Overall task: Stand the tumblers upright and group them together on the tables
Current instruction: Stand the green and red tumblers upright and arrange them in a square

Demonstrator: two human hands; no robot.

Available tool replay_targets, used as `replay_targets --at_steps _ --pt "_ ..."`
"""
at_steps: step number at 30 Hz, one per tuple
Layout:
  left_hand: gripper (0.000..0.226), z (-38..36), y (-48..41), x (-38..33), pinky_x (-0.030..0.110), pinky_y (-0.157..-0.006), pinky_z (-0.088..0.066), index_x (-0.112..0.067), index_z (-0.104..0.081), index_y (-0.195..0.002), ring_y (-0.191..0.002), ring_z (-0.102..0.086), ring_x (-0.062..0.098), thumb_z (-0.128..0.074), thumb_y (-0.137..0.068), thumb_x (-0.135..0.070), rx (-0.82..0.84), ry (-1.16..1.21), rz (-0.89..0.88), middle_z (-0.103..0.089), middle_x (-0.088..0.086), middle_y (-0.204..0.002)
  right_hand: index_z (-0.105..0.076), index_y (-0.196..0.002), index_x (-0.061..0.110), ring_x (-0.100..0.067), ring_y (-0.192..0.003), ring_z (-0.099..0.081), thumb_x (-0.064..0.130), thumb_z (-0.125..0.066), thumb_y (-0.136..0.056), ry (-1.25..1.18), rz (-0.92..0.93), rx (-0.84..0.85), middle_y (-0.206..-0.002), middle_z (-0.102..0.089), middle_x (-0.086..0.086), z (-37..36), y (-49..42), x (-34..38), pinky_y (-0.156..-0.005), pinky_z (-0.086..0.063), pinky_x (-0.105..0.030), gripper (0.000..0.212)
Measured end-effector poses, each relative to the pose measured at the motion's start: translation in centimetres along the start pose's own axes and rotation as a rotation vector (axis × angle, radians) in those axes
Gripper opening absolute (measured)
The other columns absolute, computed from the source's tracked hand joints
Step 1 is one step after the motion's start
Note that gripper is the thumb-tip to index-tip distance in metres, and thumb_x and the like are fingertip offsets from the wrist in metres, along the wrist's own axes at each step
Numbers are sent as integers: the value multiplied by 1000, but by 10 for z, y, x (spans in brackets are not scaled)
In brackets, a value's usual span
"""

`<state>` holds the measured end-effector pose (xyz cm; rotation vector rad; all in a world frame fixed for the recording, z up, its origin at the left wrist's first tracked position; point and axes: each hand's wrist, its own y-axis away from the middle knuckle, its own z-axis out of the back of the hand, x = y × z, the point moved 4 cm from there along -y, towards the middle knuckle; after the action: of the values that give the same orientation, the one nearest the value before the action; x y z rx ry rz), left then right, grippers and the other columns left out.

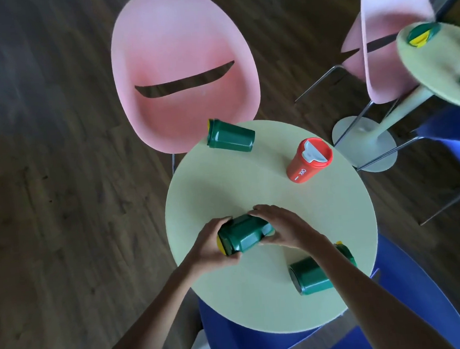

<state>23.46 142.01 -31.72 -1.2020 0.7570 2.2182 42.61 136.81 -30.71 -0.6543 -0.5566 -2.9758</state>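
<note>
On the round pale-green table [251,183] a green tumbler with a yellow lid [244,234] lies on its side near the left edge. My left hand [210,246] grips its lid end and my right hand [278,226] grips its base end. A second green tumbler [230,136] lies on its side at the far edge. A third green tumbler [309,276] lies on its side at the near right, partly hidden under my right forearm. A red tumbler with a white lid [308,159] stands upright at the far right.
A pink chair [183,68] stands behind the table and a blue chair [289,339] is under its near side. At the right is a second pale-green table [433,62] with a green tumbler [422,34] lying on it, plus another pink chair [388,40].
</note>
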Motion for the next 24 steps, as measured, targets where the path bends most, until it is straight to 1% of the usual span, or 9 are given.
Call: replay_targets --at_steps 2,6,8,10,12,14,16,20,24 --pt "79 12 -2 -4 15 -96 -42 -23 -46 -130 -113 -49 -2 -79 -58 -27 -42 42 -9 -53 -12 -122 -43 -139 23 -18 -126 -46 31 -79 -73 -133 -24 -89 -143 -46 2 3 6 0 -106 -38 -31 76" --pt "86 34 -5 -18 17 -94 -43 -26 -44 -133 -120 -48 2 -79 -56 -39 -149 153 -32 -52 -13 -127 -47 -136 17 -14 -121 -49 25 -81 -70 -380 -103 -202 -136 -52 0 13 14 5 -104 -34 -18 75" --pt "86 38 -4 -25 15 -90 -46 -28 -44 -132 -118 -50 3 -80 -55 -40 -200 243 -20 -53 -13 -127 -48 -135 16 -9 -115 -49 20 -82 -70 -491 -182 -255 -132 -55 1 17 17 7 -94 -30 -2 73" --pt "85 37 -1 -32 15 -86 -49 -31 -43 -131 -114 -56 7 -82 -56 -35 -232 392 -1 -57 -8 -124 -48 -135 17 -5 -111 -49 17 -81 -70 -587 -257 -300 -127 -56 6 20 22 8 -86 -28 4 73" --pt "82 34 -2 -39 19 -84 -51 -29 -45 -128 -111 -60 11 -84 -56 -27 -248 536 15 -60 -2 -122 -49 -134 22 -8 -108 -53 25 -82 -67 -685 -304 -317 -123 -57 10 18 26 11 -89 -36 -5 75" --pt "76 32 -6 -46 23 -84 -52 -22 -51 -122 -110 -62 15 -84 -53 -23 -241 640 5 -62 1 -120 -50 -131 28 -13 -105 -57 44 -81 -57 -763 -326 -340 -120 -61 9 15 28 12 -94 -45 -23 82" --pt "73 31 -11 -50 28 -86 -53 -20 -56 -118 -111 -61 18 -84 -51 -21 -216 683 -2 -64 2 -118 -50 -130 30 -13 -110 -56 54 -75 -52 -787 -332 -352 -120 -61 10 14 31 11 -98 -45 -32 84" --pt "75 32 -20 -48 34 -92 -51 -22 -57 -118 -112 -60 18 -86 -49 -22 -173 639 -15 -65 2 -116 -45 -136 36 -4 -123 -47 58 -70 -58 -763 -298 -346 -135 -52 15 21 36 12 -103 -37 -27 84" --pt "84 28 -28 -40 32 -96 -50 -24 -56 -123 -112 -60 15 -90 -47 -24 -91 504 -19 -67 -1 -114 -46 -124 47 7 -116 -51 38 -75 -68 -829 -284 -357 -126 -58 21 20 33 14 -93 -42 -20 63"
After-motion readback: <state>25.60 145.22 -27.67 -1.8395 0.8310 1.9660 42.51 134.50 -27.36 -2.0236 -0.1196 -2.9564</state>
